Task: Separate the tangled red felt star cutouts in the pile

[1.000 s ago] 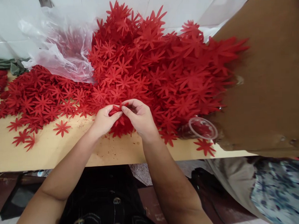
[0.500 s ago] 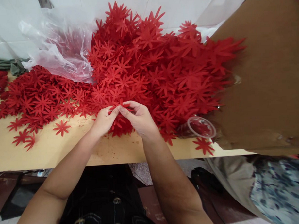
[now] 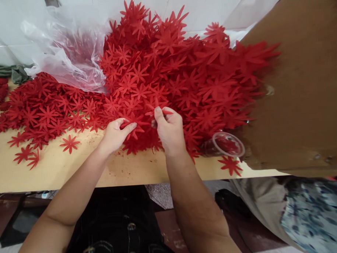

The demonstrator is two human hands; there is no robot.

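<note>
A large heap of red flower-shaped cutouts (image 3: 139, 74), each with several narrow petals, covers the table in front of me. At its near edge my left hand (image 3: 116, 135) pinches a red flower cutout (image 3: 138, 128) between thumb and fingers. To the right and slightly higher, my right hand (image 3: 171, 130) is closed on another red flower cutout (image 3: 168, 111), with petals sticking out beside the thumb. The two hands are apart. My right fingertips are partly hidden behind the thumb and hand.
A crumpled clear plastic bag (image 3: 72, 56) lies on the heap's left part. A clear plastic cup (image 3: 228, 144) lies tipped near a large brown board (image 3: 299, 85) at the right. Single flower cutouts (image 3: 70, 144) rest on the pale tabletop (image 3: 84, 170). Someone's patterned clothing (image 3: 312, 213) shows at lower right.
My hands were together over the cutouts. Now they have parted: my right hand has moved right and up with a flower cutout, while the left has stayed nearly in place.
</note>
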